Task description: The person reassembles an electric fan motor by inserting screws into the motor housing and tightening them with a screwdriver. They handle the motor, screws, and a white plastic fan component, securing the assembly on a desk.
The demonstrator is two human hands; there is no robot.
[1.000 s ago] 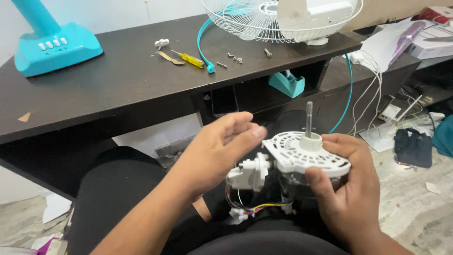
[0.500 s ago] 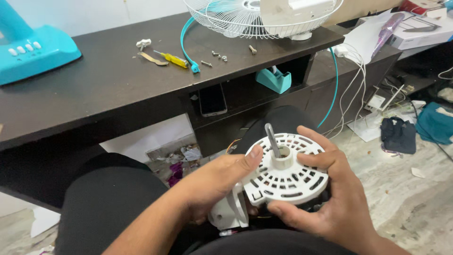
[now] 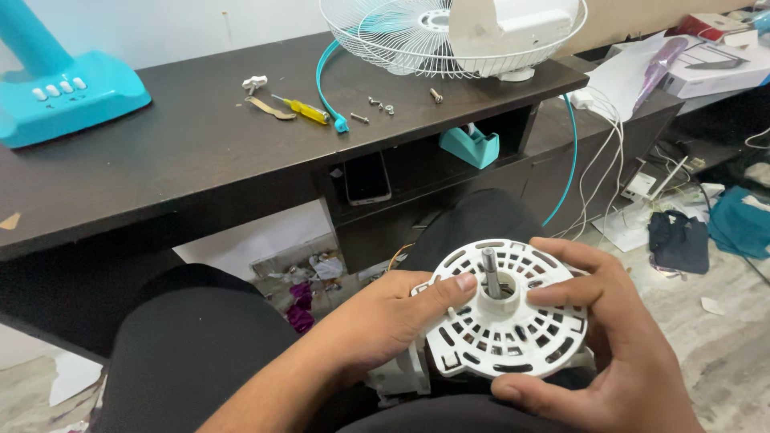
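Fan motor (image 3: 504, 321) sits over my lap, below the desk's front edge, slotted white face and steel shaft (image 3: 490, 271) turned up at me. My left hand (image 3: 383, 319) grips its left side, thumb pressed on the rim, fingers curled under. My right hand (image 3: 613, 337) clamps the right side, forefinger across the face, thumb at the near rim. On the desk (image 3: 184, 152): screwdriver (image 3: 301, 109) and loose screws (image 3: 378, 103) mid-top, fan guard (image 3: 417, 36) at the back edge, teal base (image 3: 64, 92) at the left end.
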